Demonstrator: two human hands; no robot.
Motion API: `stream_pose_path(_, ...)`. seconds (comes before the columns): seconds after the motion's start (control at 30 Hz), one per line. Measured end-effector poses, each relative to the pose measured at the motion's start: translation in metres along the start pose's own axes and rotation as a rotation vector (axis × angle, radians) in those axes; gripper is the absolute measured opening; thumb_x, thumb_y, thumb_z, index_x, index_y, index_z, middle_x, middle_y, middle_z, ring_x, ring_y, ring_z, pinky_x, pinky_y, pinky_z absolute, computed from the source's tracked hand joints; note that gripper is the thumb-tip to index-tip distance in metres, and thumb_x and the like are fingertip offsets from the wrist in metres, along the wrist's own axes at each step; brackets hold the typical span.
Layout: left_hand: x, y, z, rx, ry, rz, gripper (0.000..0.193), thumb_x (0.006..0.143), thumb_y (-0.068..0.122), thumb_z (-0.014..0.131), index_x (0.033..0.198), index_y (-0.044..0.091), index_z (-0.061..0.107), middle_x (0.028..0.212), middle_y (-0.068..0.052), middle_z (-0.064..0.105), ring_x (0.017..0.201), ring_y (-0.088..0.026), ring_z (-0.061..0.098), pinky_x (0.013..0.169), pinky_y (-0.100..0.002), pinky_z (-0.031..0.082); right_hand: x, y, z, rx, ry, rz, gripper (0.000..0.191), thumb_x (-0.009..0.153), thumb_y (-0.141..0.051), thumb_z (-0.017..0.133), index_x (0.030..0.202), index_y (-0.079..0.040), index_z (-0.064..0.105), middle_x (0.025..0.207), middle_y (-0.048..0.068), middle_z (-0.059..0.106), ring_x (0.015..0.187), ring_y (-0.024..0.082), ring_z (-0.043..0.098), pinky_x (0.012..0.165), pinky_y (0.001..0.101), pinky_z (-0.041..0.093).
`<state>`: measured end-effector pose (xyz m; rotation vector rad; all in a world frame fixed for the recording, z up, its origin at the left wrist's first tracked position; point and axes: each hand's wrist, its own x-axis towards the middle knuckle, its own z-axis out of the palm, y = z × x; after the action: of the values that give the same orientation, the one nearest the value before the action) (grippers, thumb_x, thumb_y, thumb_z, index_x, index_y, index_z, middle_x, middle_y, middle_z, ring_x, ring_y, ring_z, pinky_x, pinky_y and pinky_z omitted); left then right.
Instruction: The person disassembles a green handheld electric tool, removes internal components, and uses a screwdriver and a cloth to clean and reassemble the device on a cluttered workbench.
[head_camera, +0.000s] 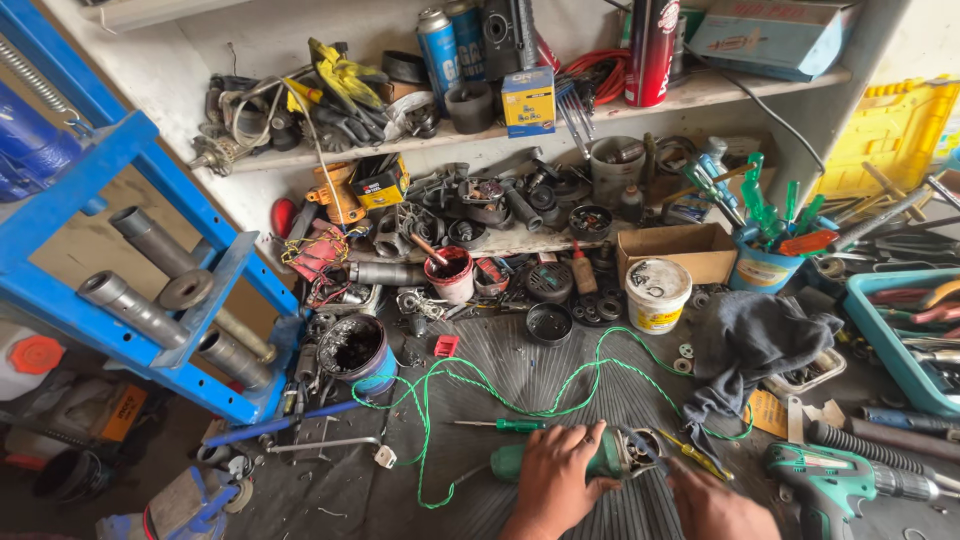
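My left hand is closed over the body of a green power tool lying on the ribbed mat near the bottom middle. My right hand sits at the tool's metal head, fingers touching it; a yellow-handled tool lies just by that hand, and whether the hand grips it is unclear. A twisted green cord loops away from the tool across the mat to a white plug. A green-handled screwdriver lies just above my left hand.
A blue metal press frame stands at left. White shelves behind are packed with parts, spray cans and boxes. A white tub, dark rag, teal tool tray and green drill lie at right.
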<state>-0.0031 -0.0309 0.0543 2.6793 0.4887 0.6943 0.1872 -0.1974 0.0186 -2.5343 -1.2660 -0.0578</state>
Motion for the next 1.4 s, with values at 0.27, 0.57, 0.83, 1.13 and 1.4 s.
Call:
stream_pose_path(0.27,-0.001,-0.002,0.001,-0.013,0.0,0.019,0.083,0.078,0.051,0.084,0.143,0.005,0.06,0.11,-0.006,0.066,0.103,-0.026,0.059,0.09,-0.045,0.041,0.007,0.002,-0.005,-0.012,0.141,-0.01,0.042,0.083,-0.039,0.065,0.124,-0.035,0.071,0.106,0.0,0.076,0.074,0.023,0.077,0.061,0.0395,0.062)
stream_pose_path(0.57,-0.003,-0.003,0.003,0.017,0.033,0.044,0.083,0.078,0.05,0.084,0.144,0.005,0.059,0.114,-0.007,0.066,0.104,-0.026,0.06,0.09,-0.046,0.041,0.013,-0.011,-0.019,-0.024,0.016,0.06,0.033,0.09,-0.043,0.061,0.119,-0.034,0.072,0.105,-0.003,0.076,0.083,0.025,0.076,0.072,0.0405,0.062)
stream_pose_path(0.83,-0.008,-0.001,0.006,0.021,0.102,0.073,0.083,0.08,0.046,0.088,0.145,0.004,0.058,0.115,-0.008,0.065,0.105,-0.027,0.059,0.093,-0.046,0.041,-0.002,0.018,-0.003,-0.028,0.064,0.109,0.036,0.091,-0.046,0.062,0.124,-0.036,0.072,0.106,-0.003,0.076,0.083,0.019,0.077,0.073,0.036,0.062)
stream_pose_path(1.13,-0.009,0.003,0.008,0.033,0.109,0.067,0.084,0.076,0.041,0.088,0.144,0.003,0.058,0.116,-0.007,0.065,0.106,-0.026,0.06,0.093,-0.047,0.042,-0.02,0.011,-0.012,-0.02,0.009,0.199,0.032,0.084,-0.045,0.071,0.114,-0.035,0.078,0.106,-0.01,0.077,0.084,0.013,0.078,0.073,0.0313,0.063)
stream_pose_path(1.4,-0.016,0.006,0.007,0.042,0.139,0.08,0.081,0.079,0.041,0.087,0.145,0.005,0.057,0.117,-0.007,0.063,0.107,-0.026,0.059,0.094,-0.047,0.042,-0.024,0.014,-0.024,0.092,0.364,0.286,0.035,0.092,-0.042,0.068,0.122,-0.026,0.078,0.099,0.0,0.077,0.08,0.018,0.075,0.071,0.0322,0.06)
